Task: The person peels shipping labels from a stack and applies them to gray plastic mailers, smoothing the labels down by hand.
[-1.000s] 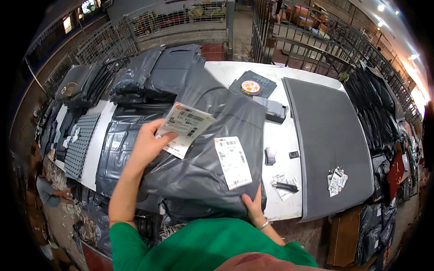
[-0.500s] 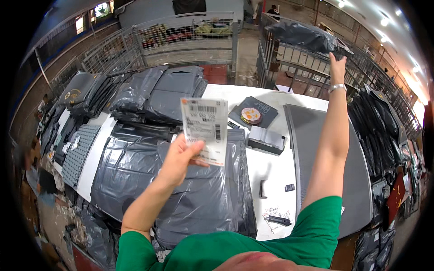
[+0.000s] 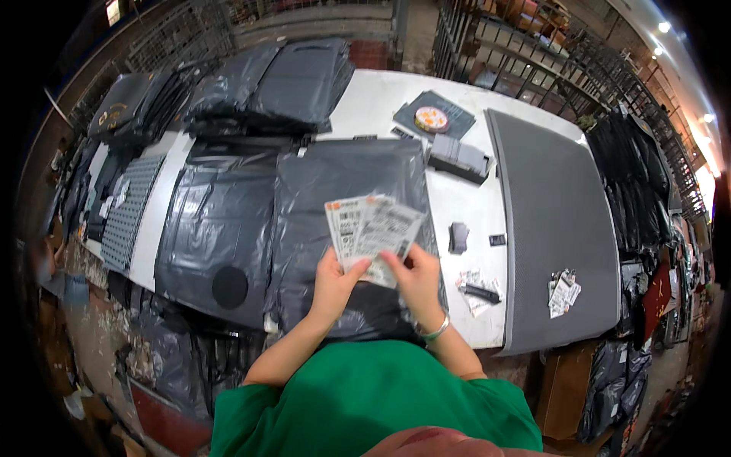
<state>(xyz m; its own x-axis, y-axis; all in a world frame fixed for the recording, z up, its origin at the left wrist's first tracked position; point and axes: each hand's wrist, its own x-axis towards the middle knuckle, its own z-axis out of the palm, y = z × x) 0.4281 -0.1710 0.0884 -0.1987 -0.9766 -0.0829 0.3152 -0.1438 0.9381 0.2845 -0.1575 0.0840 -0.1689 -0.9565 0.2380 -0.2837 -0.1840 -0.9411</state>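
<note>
My left hand (image 3: 333, 288) pinches printed shipping labels (image 3: 344, 221) fanned out in front of me, thumb on top. On their right side my right hand (image 3: 419, 280) grips the same fan, its thumb pressed on the slightly blurred label in front. How many sheets overlap cannot be made out. Beneath both hands lies a large dark-grey plastic-wrapped package (image 3: 312, 175), flat on the white table (image 3: 369, 95). Left of it is another wrapped dark package (image 3: 217, 206) with a black round patch (image 3: 230, 286).
Stacked dark packages (image 3: 301, 84) stand at the back left. To the right are a tape roll (image 3: 431, 119), a box of grey cards (image 3: 459, 158), a black cutter (image 3: 481, 293) on labels and a grey mat (image 3: 560, 221) bearing loose labels (image 3: 563, 293). Railings (image 3: 525, 57) rise behind.
My right hand has let go of the dark wrapped package held over the railing and come back to the labels. My left hand has lowered, and the view has tilted down.
</note>
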